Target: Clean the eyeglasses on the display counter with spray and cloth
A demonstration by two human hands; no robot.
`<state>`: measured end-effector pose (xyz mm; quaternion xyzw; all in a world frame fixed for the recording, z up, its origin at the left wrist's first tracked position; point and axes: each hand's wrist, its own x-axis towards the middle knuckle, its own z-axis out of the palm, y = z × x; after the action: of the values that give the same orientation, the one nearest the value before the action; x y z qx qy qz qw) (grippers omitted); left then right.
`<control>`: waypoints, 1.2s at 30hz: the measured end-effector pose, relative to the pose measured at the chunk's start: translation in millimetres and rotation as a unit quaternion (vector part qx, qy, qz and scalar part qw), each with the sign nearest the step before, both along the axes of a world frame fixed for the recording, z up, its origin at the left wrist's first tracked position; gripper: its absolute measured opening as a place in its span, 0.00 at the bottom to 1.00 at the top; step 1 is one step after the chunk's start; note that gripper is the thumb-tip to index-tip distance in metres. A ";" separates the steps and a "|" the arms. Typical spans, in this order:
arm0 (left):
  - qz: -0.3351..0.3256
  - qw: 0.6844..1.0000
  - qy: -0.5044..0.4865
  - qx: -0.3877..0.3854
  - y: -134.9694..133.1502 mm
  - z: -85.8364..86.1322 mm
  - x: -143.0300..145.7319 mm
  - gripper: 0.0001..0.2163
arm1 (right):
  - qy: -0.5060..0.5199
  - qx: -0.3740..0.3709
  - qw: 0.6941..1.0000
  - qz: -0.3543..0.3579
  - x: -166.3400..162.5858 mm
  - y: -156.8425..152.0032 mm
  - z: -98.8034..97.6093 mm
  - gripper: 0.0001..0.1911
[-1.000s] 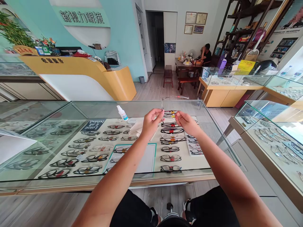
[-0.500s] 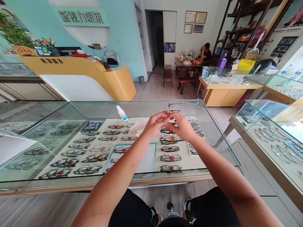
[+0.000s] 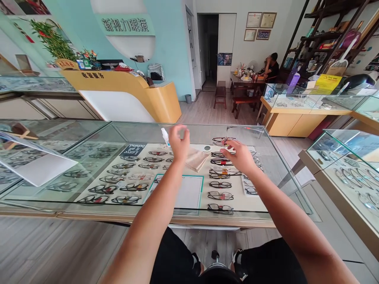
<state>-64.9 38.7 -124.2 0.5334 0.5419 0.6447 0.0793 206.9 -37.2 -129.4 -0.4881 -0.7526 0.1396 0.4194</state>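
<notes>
My right hand [image 3: 239,157] pinches a thin-rimmed pair of glasses [image 3: 229,133] just above the glass display counter [image 3: 124,132]; one temple of the glasses sticks out to the right. My left hand [image 3: 179,141] is off the glasses and hovers, a little blurred, with fingers apart right beside a small white spray bottle [image 3: 165,136] standing on the counter. A beige cloth [image 3: 196,158] lies on the glass between my hands, with a small round lid [image 3: 207,148] just behind it.
Rows of spectacle frames [image 3: 219,184] lie inside the case under the glass. More glass cases stand at the right [image 3: 340,157] and left. A yellow reception desk [image 3: 124,92] is behind. A person [image 3: 271,68] sits at a far table.
My left hand let go of the glasses and swung left to the spray bottle. My right hand keeps the glasses. My view turned slightly left.
</notes>
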 end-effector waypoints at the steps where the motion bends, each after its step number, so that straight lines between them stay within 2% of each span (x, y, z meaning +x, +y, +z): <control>1: 0.083 0.997 0.007 -0.003 6.8 -0.8 -11.7 0.12 | -0.001 0.002 1.000 0.002 0.9 0.6 -0.4 0.14; 2: 0.142 0.990 0.006 -0.020 13.1 -2.2 -22.7 0.18 | 0.000 0.007 1.000 0.004 1.8 1.1 -0.7 0.14; 4: 0.204 0.975 -0.019 -0.086 23.8 -6.5 -41.1 0.29 | 0.005 0.018 1.000 0.010 3.5 2.2 -0.9 0.14; 7: 0.191 0.959 -0.056 -0.202 35.0 -15.4 -57.6 0.36 | 0.009 0.025 0.999 0.019 5.7 2.7 -0.1 0.14; 9: 0.163 0.955 -0.068 -0.240 39.0 -21.3 -62.6 0.34 | 0.008 0.026 0.999 0.019 6.9 2.3 1.1 0.15; 11: 0.145 0.954 -0.075 -0.252 40.3 -25.5 -65.1 0.27 | -0.003 0.029 1.000 0.011 7.6 1.4 2.5 0.15; 14: 0.126 0.956 -0.090 -0.248 39.0 -26.4 -65.9 0.17 | -0.018 0.028 0.999 0.006 7.6 -0.1 4.6 0.15; 16: 0.101 0.961 -0.106 -0.233 37.8 -22.9 -63.8 0.14 | -0.013 0.029 0.999 0.010 7.1 -1.1 6.3 0.16; 18: 0.056 0.968 -0.125 -0.211 36.8 -16.9 -57.6 0.14 | 0.001 0.029 0.999 0.019 6.7 -2.0 8.6 0.16; 21: -0.050 0.967 -0.162 -0.190 32.9 -5.9 -38.6 0.13 | 0.024 0.021 0.999 0.040 6.5 -3.6 13.2 0.15; 25: -0.225 0.932 -0.200 -0.202 14.1 8.8 -3.4 0.12 | 0.045 -0.006 0.996 0.073 5.7 -6.7 19.8 0.15; 26: -0.279 0.912 -0.213 -0.211 6.6 12.6 4.6 0.17 | 0.049 -0.012 0.995 0.082 5.2 -7.7 21.2 0.15; 28: -0.442 0.826 -0.253 -0.244 -10.4 20.0 18.0 0.28 | 0.054 -0.024 0.993 0.097 3.9 -9.9 23.9 0.16; 30: -0.529 0.762 -0.249 -0.278 -26.9 26.4 27.6 0.33 | 0.058 -0.038 0.991 0.113 2.4 -12.4 26.2 0.16; 31: -0.548 0.747 -0.241 -0.290 -33.7 28.7 31.3 0.35 | 0.060 -0.044 0.990 0.120 1.5 -13.7 27.2 0.16; 33: -0.550 0.747 -0.228 -0.296 -42.9 30.8 37.2 0.36 | 0.066 -0.053 0.987 0.135 0.0 -16.4 28.7 0.16; 36: -0.511 0.788 -0.197 -0.280 -45.1 27.1 43.8 0.35 | 0.080 -0.073 0.981 0.160 -2.5 -19.8 29.7 0.19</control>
<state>-21.0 -6.4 -97.1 0.5482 0.3191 0.4212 0.6483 204.4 -57.0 -99.7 -0.3781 -0.7726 0.2984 0.4137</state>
